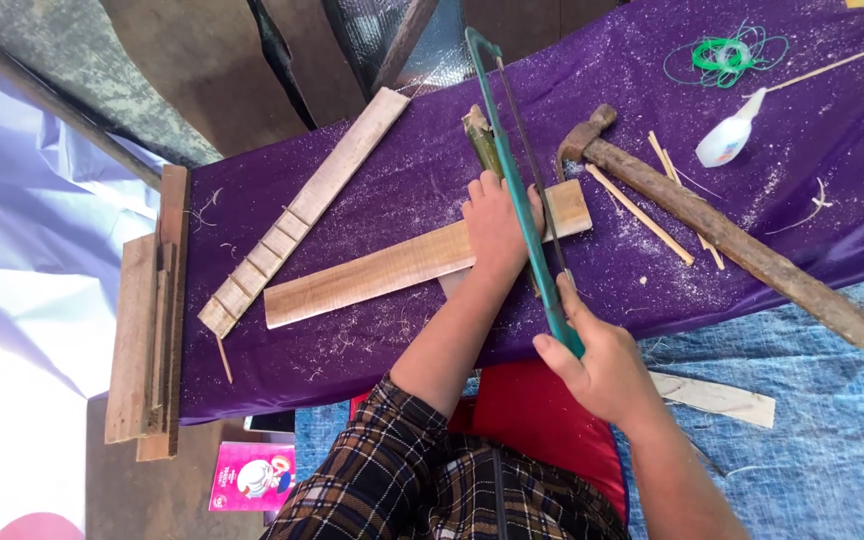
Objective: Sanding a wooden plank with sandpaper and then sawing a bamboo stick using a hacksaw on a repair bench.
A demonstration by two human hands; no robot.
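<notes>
My right hand (597, 365) grips the handle of a green-framed hacksaw (512, 160), whose blade runs away from me across the work. My left hand (497, 225) presses down on a green bamboo piece (482, 140) where it lies over a flat wooden plank (372, 272). The plank rests on a purple cloth-covered table (392, 180) dusted with sawdust. The part of the bamboo under my left hand is hidden.
A notched wooden strip (302, 210) lies left of the plank. A rusty hammer (722, 235), thin bamboo sticks (642, 215), a white glue bottle (727, 140) and green string (727, 55) lie to the right. Stacked boards (147, 330) sit at the table's left end.
</notes>
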